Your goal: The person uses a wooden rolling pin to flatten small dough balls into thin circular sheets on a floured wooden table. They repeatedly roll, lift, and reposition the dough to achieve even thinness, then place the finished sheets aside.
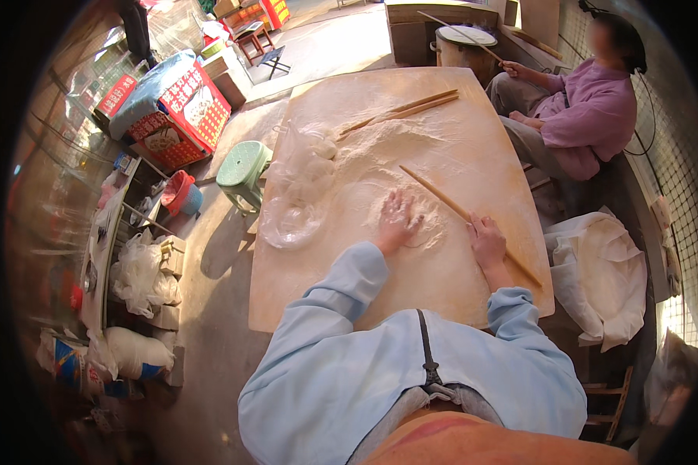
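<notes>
My left hand (398, 221) lies palm down with fingers spread on a patch of white flour (436, 228). This flour is on a large floured wooden board (477, 133). My right hand (487, 241) grips a long tapered wooden rolling pin (437, 195), which lies slantwise on the board's right side. Left of my left hand, a clear plastic bag (295, 168) rests on the board, with pale rounded lumps in or beside it. Beyond both hands, a heap of flour (392, 142) is spread below more wooden rolling pins (410, 109).
A seated person (581, 116) at the right holds a stick over a lidded pot (466, 43). A cloth-lined container (596, 267) stands right of the board. At the left are a green plastic stool (243, 165), a lined bin (183, 195) and a cluttered shelf (113, 232).
</notes>
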Demonstrator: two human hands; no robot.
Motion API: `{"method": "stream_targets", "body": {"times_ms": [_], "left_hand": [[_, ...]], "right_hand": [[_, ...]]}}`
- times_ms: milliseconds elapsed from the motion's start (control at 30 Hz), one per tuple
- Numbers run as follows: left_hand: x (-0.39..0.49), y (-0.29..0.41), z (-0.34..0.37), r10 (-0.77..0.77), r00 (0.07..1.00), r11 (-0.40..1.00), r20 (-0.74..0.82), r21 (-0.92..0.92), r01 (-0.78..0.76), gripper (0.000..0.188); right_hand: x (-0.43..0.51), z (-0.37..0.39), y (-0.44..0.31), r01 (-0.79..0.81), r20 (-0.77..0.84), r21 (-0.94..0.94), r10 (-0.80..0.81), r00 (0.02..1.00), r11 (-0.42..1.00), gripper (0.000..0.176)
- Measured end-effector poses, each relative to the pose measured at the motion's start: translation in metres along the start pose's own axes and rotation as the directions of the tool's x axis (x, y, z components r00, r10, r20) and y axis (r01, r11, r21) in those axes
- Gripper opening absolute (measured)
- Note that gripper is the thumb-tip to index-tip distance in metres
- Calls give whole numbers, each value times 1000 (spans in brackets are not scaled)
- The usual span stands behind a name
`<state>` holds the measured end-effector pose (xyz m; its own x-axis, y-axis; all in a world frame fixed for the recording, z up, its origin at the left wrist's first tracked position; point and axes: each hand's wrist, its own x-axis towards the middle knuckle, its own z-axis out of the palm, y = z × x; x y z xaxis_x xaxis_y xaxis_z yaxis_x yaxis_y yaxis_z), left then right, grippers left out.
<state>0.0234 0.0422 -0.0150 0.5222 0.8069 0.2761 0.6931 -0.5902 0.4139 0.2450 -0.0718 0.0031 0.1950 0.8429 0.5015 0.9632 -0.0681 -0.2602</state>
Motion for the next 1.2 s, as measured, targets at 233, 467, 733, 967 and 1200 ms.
{"method": "stream_targets", "body": {"times_ms": [233, 467, 733, 967, 1200], "left_hand": [[1, -22, -23, 86, 996, 861, -10, -502, -79, 34], [3, 28, -14, -529, 752, -218, 393, -919, 328, 53], [-106, 60, -9, -117, 990, 944, -77, -318, 87, 77], [-12, -27, -47, -281, 957, 957, 74, 101, 273, 61], [33, -14, -8, 160, 977, 950, 140, -290, -114, 48]], "right_hand": [[-1, 3, 1, -8, -32, 39, 10, 999, 999, 27], [-1, 6, 1, 4, -32, 46, -3, 999, 999, 27], [-5, 0, 3, 5, -4, 6, -5, 1000, 1000, 27], [0, -7, -3, 1, -36, -7, -2, 999, 1000, 28], [0, -6, -3, 23, -50, -8, -24, 998, 1000, 28]]}}
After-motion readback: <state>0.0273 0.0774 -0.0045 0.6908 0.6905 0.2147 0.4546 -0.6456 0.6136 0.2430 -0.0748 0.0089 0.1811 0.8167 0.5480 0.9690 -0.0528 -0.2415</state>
